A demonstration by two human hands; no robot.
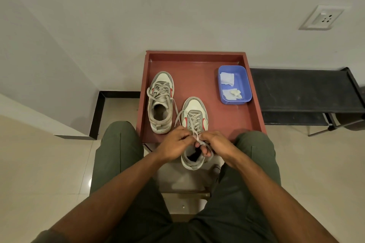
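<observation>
I am watching the left hand (175, 144) and right hand (217, 144) pinching the grey laces (194, 124) of the near sneaker (194, 107). The other sneaker (160, 102) is lying beyond the left hand.

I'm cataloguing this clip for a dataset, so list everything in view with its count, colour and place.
tray: one, red-brown, against the wall, ahead of the knees
far sneaker: one, white and grey with red, left on the tray, laces loose
near sneaker: one, same colours, at the tray's front edge, heel overhanging
lace: one, grey, on the near sneaker, between the hands
tub: one, blue, far right on the tray
wipes: two, white, inside the tub
bench: one, black, right of the tray
socket: one, white, on the wall, upper right
left hand: one, pinches the lace
right hand: one, pinches the lace
</observation>
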